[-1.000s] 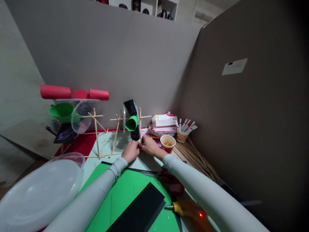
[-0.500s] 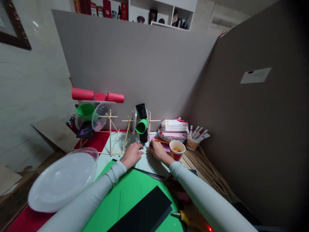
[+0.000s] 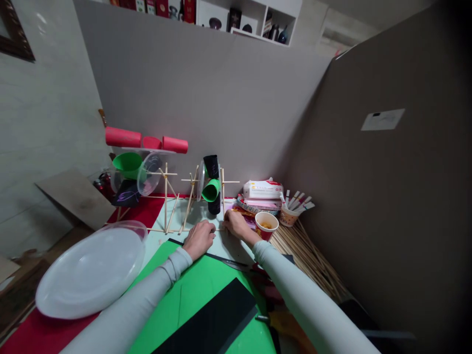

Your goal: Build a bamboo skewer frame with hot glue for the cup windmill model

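My right hand [image 3: 238, 225] is closed in a pinch around the foot of an upright wooden stick [image 3: 223, 194], part of a small stick frame. Just to its left, my left hand [image 3: 200, 239] rests low over the white board with fingers curled at a thin horizontal stick; what its fingertips hold is hidden. Above the hands, the frame carries a wheel of clear plastic discs [image 3: 200, 182] with a green paper cup [image 3: 211, 190] and black paper cups [image 3: 211, 166] around it. A second stick frame [image 3: 165, 196] stands to the left.
A larger wheel with a green cup [image 3: 127, 164] and red tubes [image 3: 123, 137] stands back left. A plastic lid [image 3: 92, 270] lies left. At right are a paper cup [image 3: 266, 221], a marker cup [image 3: 289, 216] and wooden sticks [image 3: 309, 260]. Black card [image 3: 210, 319] and a glue gun [image 3: 287, 324] lie in front.
The view has shifted slightly, so things sit a little further left and higher. Both hands keep nearly the same place and grip at the frame.
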Motion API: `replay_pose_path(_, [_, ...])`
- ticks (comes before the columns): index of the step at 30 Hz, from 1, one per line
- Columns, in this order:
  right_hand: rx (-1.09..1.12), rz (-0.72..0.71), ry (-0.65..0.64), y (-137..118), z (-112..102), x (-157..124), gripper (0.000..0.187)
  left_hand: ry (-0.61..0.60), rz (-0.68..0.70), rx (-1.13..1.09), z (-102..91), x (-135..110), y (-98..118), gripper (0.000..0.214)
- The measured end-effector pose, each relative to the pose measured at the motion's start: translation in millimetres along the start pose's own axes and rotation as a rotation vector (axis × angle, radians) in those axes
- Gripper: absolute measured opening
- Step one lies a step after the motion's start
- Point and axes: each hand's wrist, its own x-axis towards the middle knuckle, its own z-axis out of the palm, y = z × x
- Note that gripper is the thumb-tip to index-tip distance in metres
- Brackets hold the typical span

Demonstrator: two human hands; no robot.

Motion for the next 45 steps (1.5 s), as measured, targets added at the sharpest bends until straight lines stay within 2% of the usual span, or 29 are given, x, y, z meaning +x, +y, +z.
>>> replay_pose_path(10, [0.035, 0.002, -0.016, 2.1, 2.1, 5.9, 0.036, 0.015, 0.041, -0.016, 6.5, 3.6, -11.8, 0.030])
replay_pose_path(23, [0.199, -0.062, 0.050, 13.3, 10.2, -6.3, 0.034, 0.017, 0.064, 0.018, 6.1, 1.3, -11.0, 0.030])
replay_pose_path(32, [0.245, -0.074, 0.118, 17.8, 20.2, -1.4, 0.033, -0.004, 0.027, 0.014, -2.0, -3.2, -1.3, 0.029])
replay_pose_path(39, [0.237, -0.079, 0.178, 20.8, 21.5, 2.5, 0.032, 0.117, -0.093, -0.005, -18.0, -2.7, 3.4, 0.027])
replay_pose_path(45, [0.209, -0.072, 0.208, 25.6, 22.7, -0.8, 0.032, 0.280, -0.264, -0.031, -39.0, 2.0, -6.8, 0.028])
